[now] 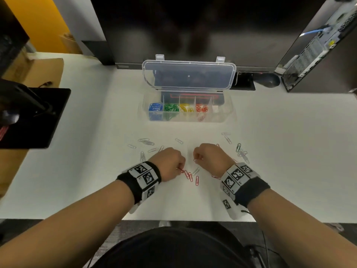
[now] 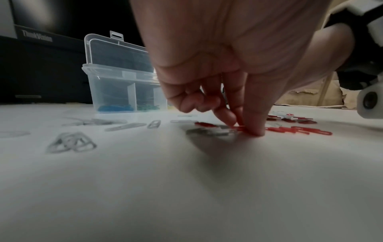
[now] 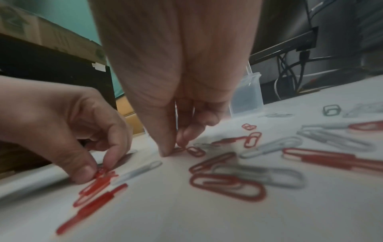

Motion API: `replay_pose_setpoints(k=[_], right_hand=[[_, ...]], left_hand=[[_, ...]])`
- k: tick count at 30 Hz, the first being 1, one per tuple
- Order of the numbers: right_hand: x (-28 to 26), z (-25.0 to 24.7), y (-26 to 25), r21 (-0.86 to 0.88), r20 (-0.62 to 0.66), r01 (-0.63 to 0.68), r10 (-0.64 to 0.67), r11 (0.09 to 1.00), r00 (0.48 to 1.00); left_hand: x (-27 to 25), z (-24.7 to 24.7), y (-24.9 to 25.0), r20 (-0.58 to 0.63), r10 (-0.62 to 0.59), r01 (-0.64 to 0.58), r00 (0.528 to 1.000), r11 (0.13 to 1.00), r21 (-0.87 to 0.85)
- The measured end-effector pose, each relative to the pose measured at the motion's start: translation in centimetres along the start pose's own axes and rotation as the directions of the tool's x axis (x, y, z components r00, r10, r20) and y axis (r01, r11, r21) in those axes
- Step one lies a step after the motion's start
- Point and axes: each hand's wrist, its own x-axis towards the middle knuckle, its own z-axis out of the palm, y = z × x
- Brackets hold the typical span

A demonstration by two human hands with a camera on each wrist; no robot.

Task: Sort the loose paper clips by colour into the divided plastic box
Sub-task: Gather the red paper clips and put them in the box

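Note:
The clear divided box (image 1: 228, 115) stands open at mid-table and holds blue clips (image 1: 155, 108), green clips (image 1: 171, 108), yellow clips (image 1: 186, 108), red clips (image 1: 201, 108) and a few white ones in separate compartments. Near the front, my left hand (image 1: 180, 168) pinches a red clip at the end of a small red cluster (image 1: 190, 176) on the table; thumb and finger meet at my left hand (image 2: 246, 129) in the left wrist view. My right hand (image 1: 196, 159) pinches another red clip (image 3: 182, 149) between thumb and forefinger, low over the table.
Loose white clips lie left (image 1: 144, 142) and right (image 1: 243, 154) of my hands, with one green clip (image 1: 238, 147) among them. More red and white clips (image 3: 225, 186) lie under my right wrist. A monitor, a computer case (image 1: 318, 45) and a black stand (image 1: 34, 117) ring the table.

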Motion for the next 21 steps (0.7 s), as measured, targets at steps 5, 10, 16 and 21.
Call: replay_pose_setpoints(k=[5,10,16,21], right_hand=[[0.5,0.2,-0.5,-0.035,0.042,-0.056,0.058,0.998,0.997],[0.3,0.7,-0.9,0.036,0.001,-0.119,0.119,0.992,0.993],[0.4,1.4,-1.8,0.066,0.006,-0.132,0.132,0.989,0.991],[0.2,1.1,-1.3,0.029,-0.128,-0.175,0.177,0.984,0.976]], left_hand=[[-0.1,-0.3,-0.5,-0.08,-0.016,0.009,0.997,0.995,-0.094],[-1.2,-1.7,-2.9,-0.187,-0.325,0.082,0.927,0.662,-0.745],[-1.1,-1.7,-3.7,-0.034,-0.468,0.209,0.883,0.458,-0.864],[-0.2,-0.8,-1.2,-0.089,-0.429,0.378,0.899,0.862,-0.337]])
